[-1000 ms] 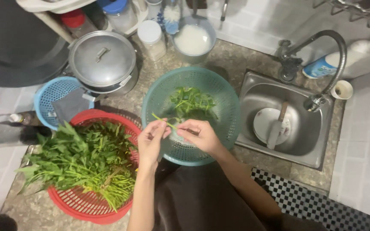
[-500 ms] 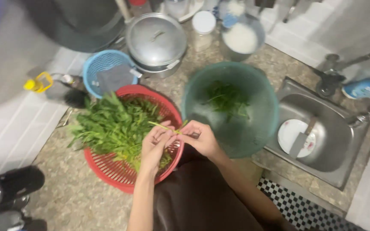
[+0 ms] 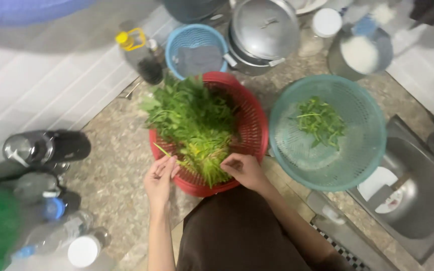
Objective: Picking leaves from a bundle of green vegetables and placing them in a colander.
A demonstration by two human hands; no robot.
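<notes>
Two hands at 6 o'clock of red mesh basket (image 3: pixel 254 125): left hand (image 3: pixel 159 178) fingers pinch a thin stem (image 3: pixel 163 150); right hand (image 3: pixel 244 169) fingers curl into leafy greens (image 3: pixel 197 120). Teal mesh basket (image 3: pixel 327 133) at 3 o'clock, speckled stone bench (image 3: pixel 111 165).

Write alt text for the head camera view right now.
Two bare hands, left hand and right hand, reach into leafy greens piled in a red basket on a speckled counter. A teal basket beside it holds fewer greens.
</notes>
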